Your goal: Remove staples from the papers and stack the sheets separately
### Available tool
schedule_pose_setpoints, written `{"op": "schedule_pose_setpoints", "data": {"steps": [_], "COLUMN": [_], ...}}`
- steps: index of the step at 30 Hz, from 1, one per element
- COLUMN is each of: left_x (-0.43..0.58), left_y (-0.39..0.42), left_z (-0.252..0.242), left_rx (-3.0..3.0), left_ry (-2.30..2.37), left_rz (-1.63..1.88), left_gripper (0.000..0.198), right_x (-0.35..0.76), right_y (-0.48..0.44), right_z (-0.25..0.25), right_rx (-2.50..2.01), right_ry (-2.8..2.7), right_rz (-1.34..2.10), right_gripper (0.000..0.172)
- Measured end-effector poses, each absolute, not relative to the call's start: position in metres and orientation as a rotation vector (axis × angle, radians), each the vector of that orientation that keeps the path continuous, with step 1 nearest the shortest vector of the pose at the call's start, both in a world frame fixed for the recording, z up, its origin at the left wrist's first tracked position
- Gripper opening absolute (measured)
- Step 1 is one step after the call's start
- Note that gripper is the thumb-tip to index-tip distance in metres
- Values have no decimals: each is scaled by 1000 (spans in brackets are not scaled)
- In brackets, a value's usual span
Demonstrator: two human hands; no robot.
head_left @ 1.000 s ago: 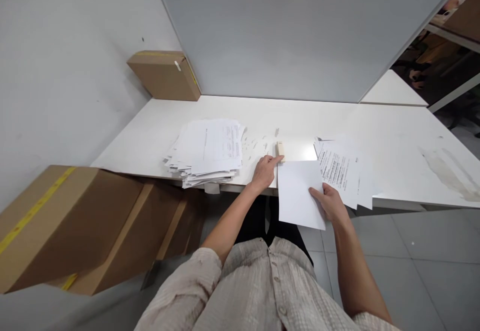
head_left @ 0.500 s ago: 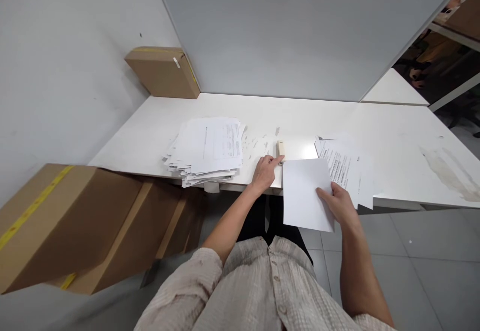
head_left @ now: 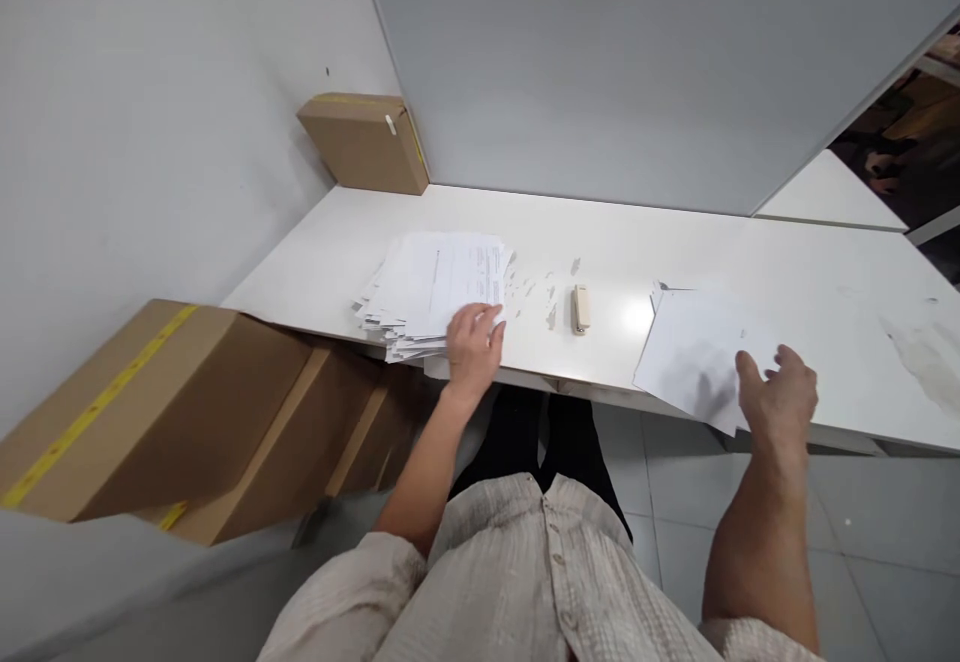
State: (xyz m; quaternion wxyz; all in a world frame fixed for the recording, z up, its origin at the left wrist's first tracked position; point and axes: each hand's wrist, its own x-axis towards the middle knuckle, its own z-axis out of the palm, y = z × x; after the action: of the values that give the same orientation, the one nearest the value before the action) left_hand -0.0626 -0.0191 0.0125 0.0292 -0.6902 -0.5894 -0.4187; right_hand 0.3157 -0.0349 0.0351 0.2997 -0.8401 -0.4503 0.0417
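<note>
My left hand (head_left: 474, 344) is at the near right corner of a thick, uneven stack of printed papers (head_left: 431, 277), its fingers loosely bent over the edge, with no sheet visibly gripped. A cream stapler (head_left: 580, 309) lies on the white desk between the two paper piles. Over the right edge of the smaller paper pile (head_left: 682, 347), my right hand (head_left: 780, 392) hovers with its fingers spread and holds nothing. A mostly blank white sheet lies on top of that pile, whose near corner juts past the desk's front edge.
The white desk (head_left: 540, 217) runs along a grey panel (head_left: 600, 72). A cardboard box (head_left: 364, 147) stands in its far left corner. Large cardboard boxes (head_left: 172, 392) with yellow tape stand below the desk on the left. Grey tiles (head_left: 885, 512) cover the floor.
My right hand has put the white sheet down on the right pile and let go. My left hand has left the stapler and moved left to the thick stack. The view has shifted slightly.
</note>
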Motion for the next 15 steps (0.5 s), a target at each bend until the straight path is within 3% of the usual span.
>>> {"op": "schedule_pose_setpoints", "data": {"steps": [6, 15], "left_x": [-107, -106], "left_y": [-15, -10], "left_z": [23, 28], "left_rx": [-2283, -2239], "left_ry": [-1926, -1961], "left_rz": [-859, -1020], "left_gripper": [39, 27], "right_x": [227, 134], "right_y": [-40, -40], "right_z": [25, 22], "right_rx": [-1738, -1370], "right_ry": [-1560, -1722], "right_rz": [468, 967], "right_gripper": [51, 38]}}
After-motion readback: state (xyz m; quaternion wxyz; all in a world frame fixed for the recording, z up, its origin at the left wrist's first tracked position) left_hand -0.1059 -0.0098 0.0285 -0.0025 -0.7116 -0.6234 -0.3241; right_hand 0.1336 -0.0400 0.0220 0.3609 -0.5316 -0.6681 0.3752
